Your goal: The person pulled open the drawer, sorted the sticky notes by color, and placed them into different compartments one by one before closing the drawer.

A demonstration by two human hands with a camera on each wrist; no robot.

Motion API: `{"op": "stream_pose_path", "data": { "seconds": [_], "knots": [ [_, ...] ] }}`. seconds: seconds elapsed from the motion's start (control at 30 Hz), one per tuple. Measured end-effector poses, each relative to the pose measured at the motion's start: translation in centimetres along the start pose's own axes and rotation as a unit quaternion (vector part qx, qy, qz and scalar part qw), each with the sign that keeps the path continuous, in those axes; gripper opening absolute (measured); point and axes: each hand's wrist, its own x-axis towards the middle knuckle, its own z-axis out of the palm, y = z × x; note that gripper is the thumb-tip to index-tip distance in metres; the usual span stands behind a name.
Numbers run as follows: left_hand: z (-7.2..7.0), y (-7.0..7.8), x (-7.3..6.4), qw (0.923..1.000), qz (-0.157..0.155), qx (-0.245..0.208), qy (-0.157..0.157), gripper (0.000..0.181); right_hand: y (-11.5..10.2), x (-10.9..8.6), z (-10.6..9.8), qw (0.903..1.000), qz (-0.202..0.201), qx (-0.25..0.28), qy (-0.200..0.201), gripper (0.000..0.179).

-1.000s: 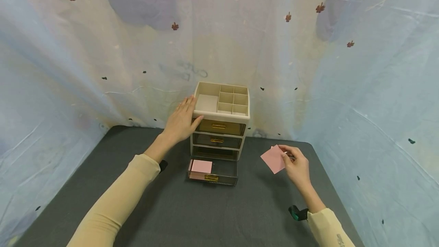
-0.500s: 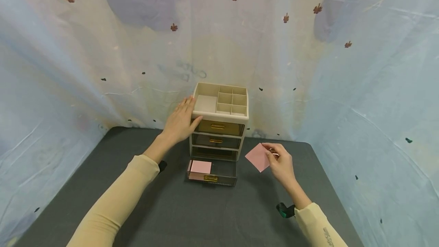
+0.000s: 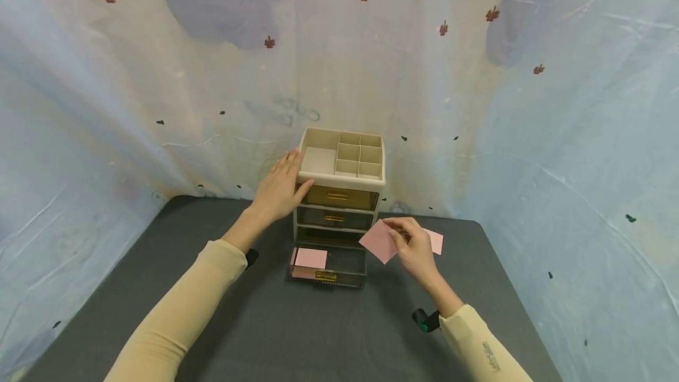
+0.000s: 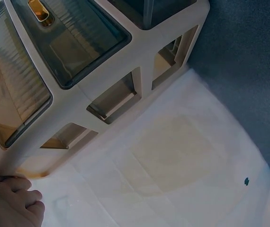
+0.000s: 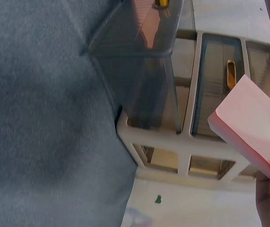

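Observation:
A small cream drawer organizer [image 3: 339,181] has its lowest clear drawer [image 3: 347,264] pulled out, with a pink notepad [image 3: 311,258] inside on the left. My left hand [image 3: 278,187] rests along the organizer's upper left side, fingers straight in the head view, thumb at the front edge. My right hand [image 3: 416,249] pinches a pink sticky-note pad [image 3: 379,242], held tilted just right of the drawer. In the right wrist view the pad [image 5: 253,118] shows its thickness. Another pink piece [image 3: 436,241] shows behind the right hand, partly hidden; whether it touches the table cannot be told.
The organizer's open top tray [image 3: 320,158] has one large and several small compartments. Two upper drawers [image 3: 336,206] with gold handles are closed. The dark table [image 3: 329,335] spreads around it, and a patterned curtain [image 3: 223,63] hangs behind and at both sides.
My right hand has moved left with the sticky-note pad, closer to the pulled-out drawer. The other pink piece has come into sight behind it. My left hand has stayed put.

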Motion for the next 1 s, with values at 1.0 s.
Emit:
{"op": "stream_pose_path", "data": {
  "seconds": [1.0],
  "knots": [
    [0.1, 0.0, 0.1, 1.0, -0.001, 0.003, 0.002, 0.081, -0.7, -0.7, 6.5, 0.9939, -0.016, 0.019, -0.107, 0.024]
  ]
}}
